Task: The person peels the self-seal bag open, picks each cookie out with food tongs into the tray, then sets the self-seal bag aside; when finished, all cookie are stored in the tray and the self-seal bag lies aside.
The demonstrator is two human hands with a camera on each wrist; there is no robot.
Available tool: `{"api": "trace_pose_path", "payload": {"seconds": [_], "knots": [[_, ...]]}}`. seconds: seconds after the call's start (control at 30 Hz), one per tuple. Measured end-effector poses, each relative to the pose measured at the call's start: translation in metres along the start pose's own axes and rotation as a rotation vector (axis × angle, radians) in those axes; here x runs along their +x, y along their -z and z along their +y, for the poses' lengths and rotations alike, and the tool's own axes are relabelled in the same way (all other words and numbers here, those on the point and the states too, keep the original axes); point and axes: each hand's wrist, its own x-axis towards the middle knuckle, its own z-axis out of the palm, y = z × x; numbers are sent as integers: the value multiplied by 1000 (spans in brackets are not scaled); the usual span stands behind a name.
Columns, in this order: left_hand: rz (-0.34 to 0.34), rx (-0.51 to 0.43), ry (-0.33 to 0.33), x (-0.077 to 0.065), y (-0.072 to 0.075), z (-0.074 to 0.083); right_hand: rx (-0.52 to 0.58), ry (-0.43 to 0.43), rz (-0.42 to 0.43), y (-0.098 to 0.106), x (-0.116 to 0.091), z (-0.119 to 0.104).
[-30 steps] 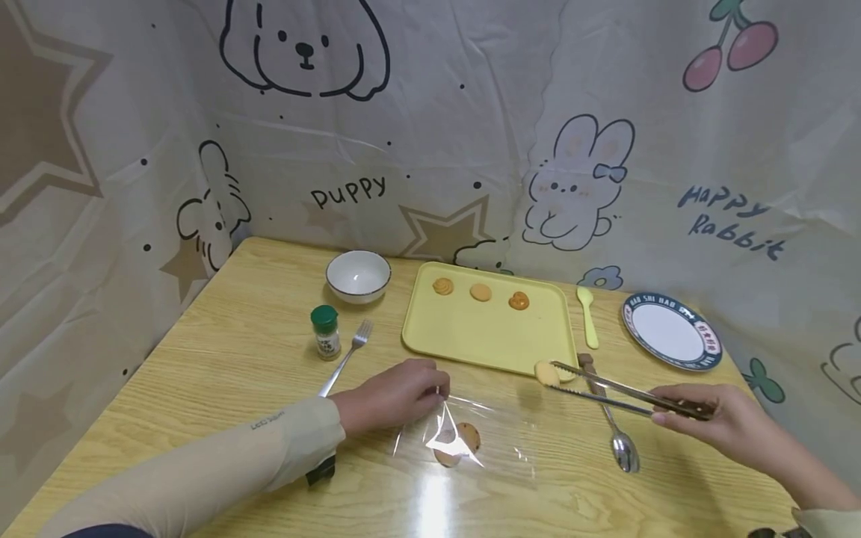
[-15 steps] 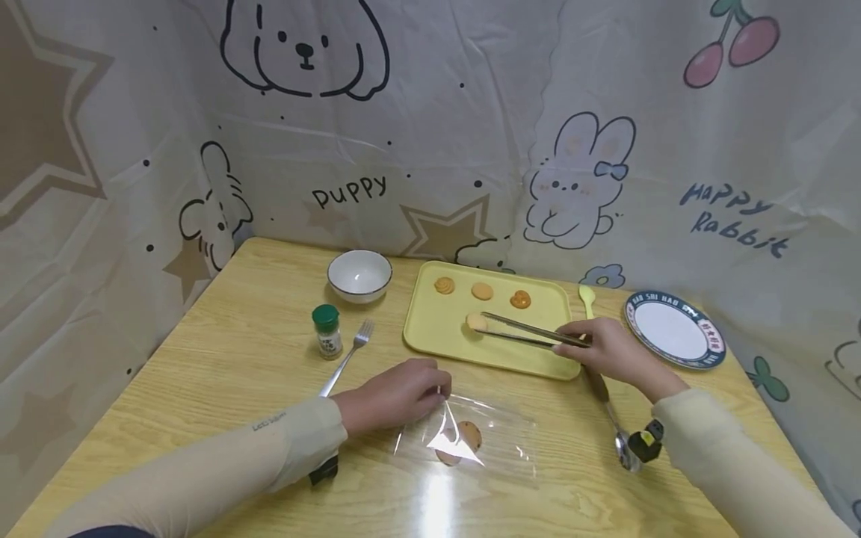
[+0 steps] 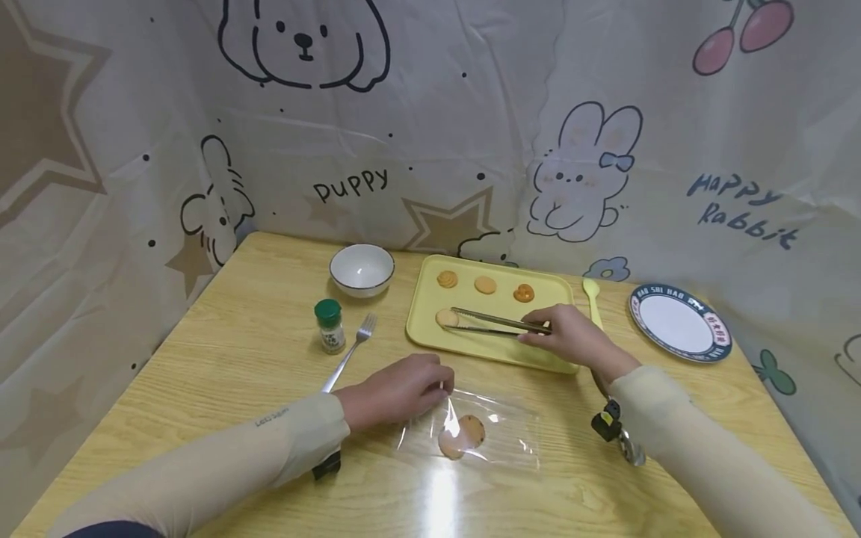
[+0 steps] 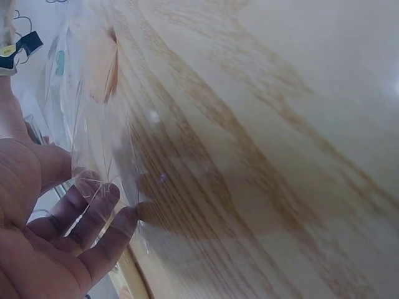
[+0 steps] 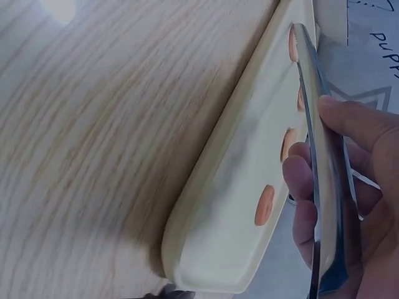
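Observation:
With my right hand [image 3: 572, 340] I hold a pair of metal tongs [image 3: 501, 320]; thumb and fingers wrap them in the right wrist view. At the tongs' tips a pale round cookie [image 3: 447, 318] is low over the front left of the yellow tray [image 3: 498, 353]. Behind it, the tray bears a swirled cookie [image 3: 447, 279], a plain cookie [image 3: 486, 285] and a glossy orange-topped cookie [image 3: 524, 293]. My left hand [image 3: 400, 392] pinches the edge of a clear plastic bag [image 3: 507, 437]. Two overlapping cookies [image 3: 472, 431] show through the bag, and its film [image 4: 100, 156] wrinkles at my fingertips.
A white bowl [image 3: 362, 270], a green-capped shaker [image 3: 329, 326] and a fork [image 3: 350, 351] stand or lie left of the tray. To its right are a yellow spoon [image 3: 593, 299] and a blue-rimmed plate [image 3: 679, 323]. A metal spoon [image 3: 632, 450] lies partly under my right forearm.
My right hand has carried the cookie in the tongs leftward, from the tray's front right corner to its front left part. My left hand has stayed at the bag.

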Motion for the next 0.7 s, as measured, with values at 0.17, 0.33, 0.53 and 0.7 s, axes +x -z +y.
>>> {"api": "trace_pose_path", "payload": {"seconds": [0.17,0.33,0.53,0.7], "knots": [[0,14,3,-1,-1,0,6,-2,1,-1,1,0],[9,26,4,-1,0,-1,15,-21,19,8,-11,7],[17,26,-8,0,0,-1,10,-25,49,34,-50,14],[22,20,3,-2,-1,-1,59,0,73,49,-95,21]]}}
